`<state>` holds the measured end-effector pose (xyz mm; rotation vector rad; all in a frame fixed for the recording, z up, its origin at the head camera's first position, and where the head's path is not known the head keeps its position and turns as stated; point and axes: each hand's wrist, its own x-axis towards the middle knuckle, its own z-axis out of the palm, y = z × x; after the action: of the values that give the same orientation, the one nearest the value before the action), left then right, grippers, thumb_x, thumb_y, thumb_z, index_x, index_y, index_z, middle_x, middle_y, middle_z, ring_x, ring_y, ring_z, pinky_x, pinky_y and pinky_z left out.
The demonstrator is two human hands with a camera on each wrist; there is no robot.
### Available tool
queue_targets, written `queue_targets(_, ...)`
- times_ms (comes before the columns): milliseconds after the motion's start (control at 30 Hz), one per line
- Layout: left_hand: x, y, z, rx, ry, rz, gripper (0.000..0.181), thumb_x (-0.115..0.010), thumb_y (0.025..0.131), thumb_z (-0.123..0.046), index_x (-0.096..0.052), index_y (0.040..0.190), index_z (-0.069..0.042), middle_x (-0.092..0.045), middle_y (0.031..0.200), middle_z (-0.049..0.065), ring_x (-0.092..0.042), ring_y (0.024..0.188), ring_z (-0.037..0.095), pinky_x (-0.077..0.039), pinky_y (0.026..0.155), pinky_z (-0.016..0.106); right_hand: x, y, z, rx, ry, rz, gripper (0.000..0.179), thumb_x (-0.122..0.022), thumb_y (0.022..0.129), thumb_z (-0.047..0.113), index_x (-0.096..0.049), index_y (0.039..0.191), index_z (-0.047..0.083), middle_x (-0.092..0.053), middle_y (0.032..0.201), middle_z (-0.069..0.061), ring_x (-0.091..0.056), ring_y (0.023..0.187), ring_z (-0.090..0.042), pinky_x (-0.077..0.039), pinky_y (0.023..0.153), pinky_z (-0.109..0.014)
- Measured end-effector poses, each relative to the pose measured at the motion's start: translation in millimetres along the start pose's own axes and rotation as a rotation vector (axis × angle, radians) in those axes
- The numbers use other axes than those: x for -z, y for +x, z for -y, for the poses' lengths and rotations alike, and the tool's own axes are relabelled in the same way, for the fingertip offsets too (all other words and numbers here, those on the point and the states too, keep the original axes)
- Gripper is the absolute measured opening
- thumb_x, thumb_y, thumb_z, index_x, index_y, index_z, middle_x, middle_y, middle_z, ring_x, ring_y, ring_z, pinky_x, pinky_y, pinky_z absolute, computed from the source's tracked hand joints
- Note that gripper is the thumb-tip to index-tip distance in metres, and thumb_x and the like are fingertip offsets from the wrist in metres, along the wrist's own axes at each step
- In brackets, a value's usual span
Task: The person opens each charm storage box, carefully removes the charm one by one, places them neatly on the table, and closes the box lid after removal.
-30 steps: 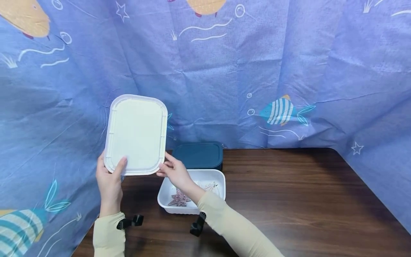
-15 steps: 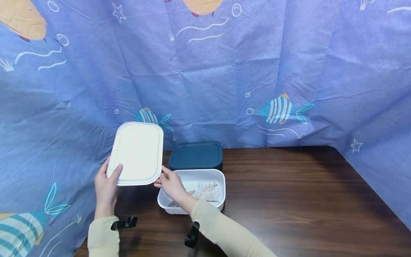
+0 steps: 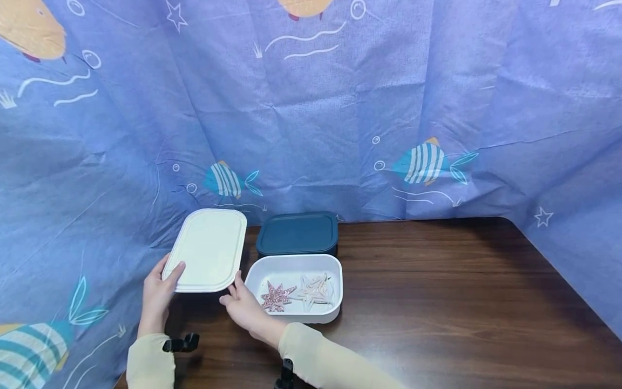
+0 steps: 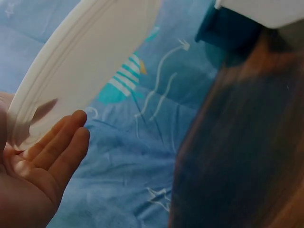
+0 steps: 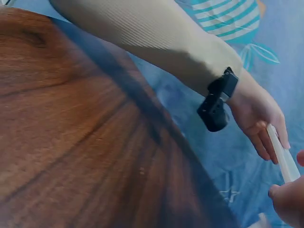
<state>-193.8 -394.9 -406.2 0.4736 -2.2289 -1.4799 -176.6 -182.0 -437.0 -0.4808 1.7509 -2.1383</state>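
Observation:
A white rectangular lid [image 3: 208,249] with rounded corners is held tilted above the table, left of the white box. My left hand [image 3: 156,294] grips its lower left corner, thumb on the face towards me and fingers behind; the left wrist view shows those fingers [image 4: 61,147] spread under the lid [image 4: 95,57]. My right hand [image 3: 248,310] pinches the lower right corner, its thumb and fingertip at the edge. Beside it stands the open white box [image 3: 335,270], holding a pink glittery star [image 3: 277,297] and pale star ornaments [image 3: 315,292].
A dark blue lidded box [image 3: 297,233] stands right behind the white box, near the curtain [image 3: 340,135] with printed fish. The brown wooden table [image 3: 437,302] stretches to the right. Black wrist mounts [image 3: 181,343] sit on the sleeves.
Both hands have lowered the lid, and it now leans back flatter. The right hand has shifted left and down, uncovering the pink star in the white box.

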Motion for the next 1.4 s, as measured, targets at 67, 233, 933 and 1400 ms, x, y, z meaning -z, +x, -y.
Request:
queue_targets(67, 0.8, -0.1, 4.0, 0.003, 0.038, 0.029, 0.069, -0.061, 0.101, -0.032, -0.032, 0.158, -0.004, -0.037, 0.159, 0.017, -0.037, 0.141, 0.024, -0.029, 0.116, 0.027, -1.7, -1.8, -5.8, -0.02, 0.012, 0.003, 0.083, -0.058, 0.094, 0.008, -0.009, 0.16, -0.002, -0.03, 0.161, -0.019, -0.032, 0.147, -0.026, -0.031, 0.116, -0.038)
queue_targets(233, 0.8, 0.2, 11.6, 0.022, 0.067, 0.091, 0.071, -0.059, 0.103, -0.029, -0.026, 0.157, 0.002, -0.031, 0.16, 0.023, -0.029, 0.146, 0.033, -0.021, 0.121, 0.044, -4.0, -6.3, -16.2, -0.049, 0.052, 0.024, 0.091, -0.062, 0.091, 0.009, -0.004, 0.16, -0.003, -0.018, 0.165, -0.02, -0.023, 0.151, -0.029, -0.026, 0.118, -0.04)
queue_targets(933, -2.2, 12.6, 39.3, 0.15, 0.078, 0.193, 0.068, -0.051, 0.105, -0.022, -0.019, 0.155, 0.012, -0.028, 0.157, 0.032, -0.033, 0.141, 0.038, -0.027, 0.117, 0.05, 3.6, -4.1, -52.0, -0.096, -0.243, 0.248, 0.093, -0.062, 0.099, 0.022, 0.004, 0.16, -0.001, -0.005, 0.167, -0.021, -0.019, 0.151, -0.03, -0.028, 0.116, -0.029)
queue_targets(1400, -17.2, 18.3, 58.4, 0.119, 0.231, 0.277, 0.061, -0.044, 0.106, -0.02, -0.026, 0.145, 0.024, -0.035, 0.143, 0.043, -0.037, 0.131, 0.051, -0.026, 0.114, 0.059, -2.1, -3.1, -58.0, -0.129, -0.192, 0.091, 0.084, -0.058, 0.091, 0.004, -0.01, 0.158, -0.006, -0.028, 0.16, -0.025, -0.027, 0.149, -0.029, -0.025, 0.119, -0.036)
